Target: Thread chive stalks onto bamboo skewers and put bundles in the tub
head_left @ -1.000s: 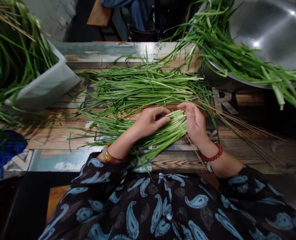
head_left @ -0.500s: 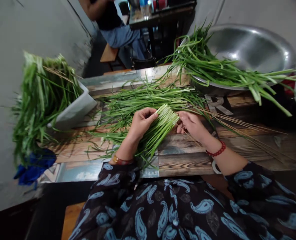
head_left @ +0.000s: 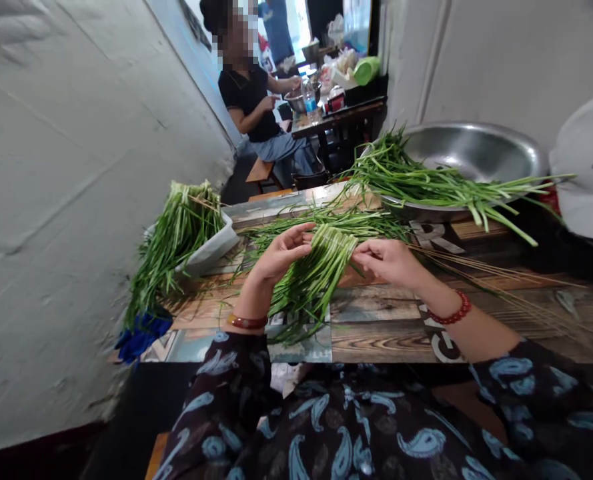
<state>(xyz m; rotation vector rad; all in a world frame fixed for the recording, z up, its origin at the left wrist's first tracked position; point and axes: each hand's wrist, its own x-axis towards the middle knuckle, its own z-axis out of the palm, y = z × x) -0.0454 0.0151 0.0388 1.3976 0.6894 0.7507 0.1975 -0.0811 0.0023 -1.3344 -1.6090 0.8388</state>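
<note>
Between my hands a row of green chives (head_left: 329, 257) hangs with its pale stem ends side by side, as if strung on a thin skewer; the stick is mostly hidden. My left hand (head_left: 283, 253) is at the row's left end, thumb and fingers apart, fingertips close to the stems. At the right end, my right hand (head_left: 383, 260) is closed in a pinch on the skewered row. Loose chives (head_left: 376, 220) lie on the wooden table behind. Several bare bamboo skewers (head_left: 496, 267) lie to the right of my right hand.
A white plastic tub (head_left: 209, 253) piled with chives stands at the left, with blue cloth-like material (head_left: 143, 337) below it. A large steel basin (head_left: 519, 143) with more chives sits at the back right. Beyond, a person (head_left: 249, 100) sits at another table (head_left: 336, 120).
The camera view has tilted up and shifted left. My left thumb and fingers have come off the stems and spread; my right hand still pinches the right end.
</note>
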